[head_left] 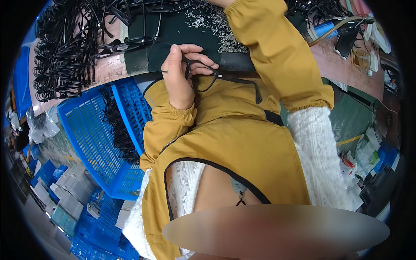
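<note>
Left hand [180,76] — black glasses [219,76] held, mustard apron [242,143] beneath

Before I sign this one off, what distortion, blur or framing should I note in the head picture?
Head view: fisheye bending curves the workbench edge, with black corners around the picture; a smooth blurred oval hides the bottom, right of centre; the left hand and black glasses frame look fairly sharp; the right hand is nearly all cut off at the top.

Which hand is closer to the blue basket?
Left. The left hand is above-right of the basket; the right hand is farther, at the picture's top edge.
</note>
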`<act>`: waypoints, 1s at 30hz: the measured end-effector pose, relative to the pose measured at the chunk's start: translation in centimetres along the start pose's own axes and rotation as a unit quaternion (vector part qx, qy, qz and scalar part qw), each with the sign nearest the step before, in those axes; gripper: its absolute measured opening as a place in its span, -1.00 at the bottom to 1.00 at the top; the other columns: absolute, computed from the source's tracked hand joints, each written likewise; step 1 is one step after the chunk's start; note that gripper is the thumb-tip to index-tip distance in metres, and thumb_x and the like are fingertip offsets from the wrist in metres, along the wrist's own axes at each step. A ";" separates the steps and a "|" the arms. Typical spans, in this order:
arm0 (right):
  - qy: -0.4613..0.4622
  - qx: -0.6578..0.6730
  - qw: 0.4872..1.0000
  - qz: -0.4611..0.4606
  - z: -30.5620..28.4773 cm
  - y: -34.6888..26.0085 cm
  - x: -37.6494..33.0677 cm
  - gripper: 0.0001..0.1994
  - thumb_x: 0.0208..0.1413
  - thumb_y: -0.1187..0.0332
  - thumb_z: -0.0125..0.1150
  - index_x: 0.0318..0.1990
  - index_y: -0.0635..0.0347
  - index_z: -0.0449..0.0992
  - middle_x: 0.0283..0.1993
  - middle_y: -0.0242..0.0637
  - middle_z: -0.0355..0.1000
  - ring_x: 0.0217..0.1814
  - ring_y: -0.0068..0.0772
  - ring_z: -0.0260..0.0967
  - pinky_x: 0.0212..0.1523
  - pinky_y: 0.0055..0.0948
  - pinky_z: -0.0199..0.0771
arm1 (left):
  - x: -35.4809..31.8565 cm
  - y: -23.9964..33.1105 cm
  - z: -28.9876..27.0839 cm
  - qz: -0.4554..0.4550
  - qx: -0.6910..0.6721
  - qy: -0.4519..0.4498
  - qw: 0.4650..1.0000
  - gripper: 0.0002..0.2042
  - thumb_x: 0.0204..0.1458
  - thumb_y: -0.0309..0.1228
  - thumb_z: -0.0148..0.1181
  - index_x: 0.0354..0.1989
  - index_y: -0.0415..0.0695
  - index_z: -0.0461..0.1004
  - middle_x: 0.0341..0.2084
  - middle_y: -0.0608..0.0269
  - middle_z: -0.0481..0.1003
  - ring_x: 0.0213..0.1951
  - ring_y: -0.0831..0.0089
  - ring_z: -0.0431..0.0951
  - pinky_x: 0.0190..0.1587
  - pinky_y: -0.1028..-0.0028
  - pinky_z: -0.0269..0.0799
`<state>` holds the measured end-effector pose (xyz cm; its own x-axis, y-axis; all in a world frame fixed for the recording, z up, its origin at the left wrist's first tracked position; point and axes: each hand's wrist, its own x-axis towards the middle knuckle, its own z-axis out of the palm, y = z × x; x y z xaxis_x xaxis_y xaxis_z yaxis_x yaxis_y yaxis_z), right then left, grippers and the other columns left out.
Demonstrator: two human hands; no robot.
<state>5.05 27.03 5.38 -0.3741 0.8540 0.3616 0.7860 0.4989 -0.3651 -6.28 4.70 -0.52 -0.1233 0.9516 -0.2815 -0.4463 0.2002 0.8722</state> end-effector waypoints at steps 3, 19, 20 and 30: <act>0.011 0.124 0.992 0.009 -4.9 -0.1 -5.5 -0.72 0.13 0.23 0.24 -0.24 0.35 0.56 -0.39 -0.02 0.55 -0.39 -0.09 0.54 -0.31 -0.23 0.58 | 0.1 1.4 -0.6 -0.073 -0.024 -0.031 0.997 -0.29 0.41 0.10 -0.38 -0.10 -0.41 0.50 -0.47 -0.09 0.61 -0.43 0.19 0.68 -0.36 0.47 0.62; -0.050 0.467 0.866 0.170 -4.4 3.4 -23.2 -0.88 0.31 0.53 0.18 -0.10 0.42 0.53 -0.31 -0.34 0.50 -0.45 -0.70 0.37 -0.47 -0.67 0.33 | -0.9 -1.2 3.6 -0.387 -0.034 -0.228 0.893 -0.52 0.28 -0.37 -0.10 0.33 -0.31 0.37 -0.61 0.10 0.54 -0.57 0.22 0.66 -0.56 0.57 0.52; -0.038 0.468 0.868 0.162 -4.3 3.5 -23.1 -0.89 0.31 0.53 0.18 -0.12 0.42 0.53 -0.29 -0.33 0.51 -0.46 -0.70 0.36 -0.48 -0.67 0.32 | -0.8 -1.1 3.6 -0.386 -0.050 -0.245 0.888 -0.52 0.27 -0.37 -0.10 0.33 -0.31 0.37 -0.61 0.10 0.54 -0.57 0.23 0.66 -0.56 0.57 0.51; -0.007 0.229 0.965 -0.126 -3.6 4.8 -21.3 -0.83 0.00 0.54 0.32 -0.23 0.37 0.54 -0.20 -0.18 0.54 -0.17 -0.10 0.53 -0.20 -0.33 0.63 | -0.9 -0.6 4.9 -0.370 -0.038 -0.220 0.902 -0.61 0.25 -0.47 -0.10 0.17 -0.41 0.47 -0.61 0.09 0.57 -0.62 0.29 0.63 -0.60 0.58 0.42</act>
<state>18.57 10.70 -1.02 -0.5340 0.6979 0.4772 0.3701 0.7004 -0.6103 -1.57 4.87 1.17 0.5896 0.5674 -0.5749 -0.3237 0.8181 0.4754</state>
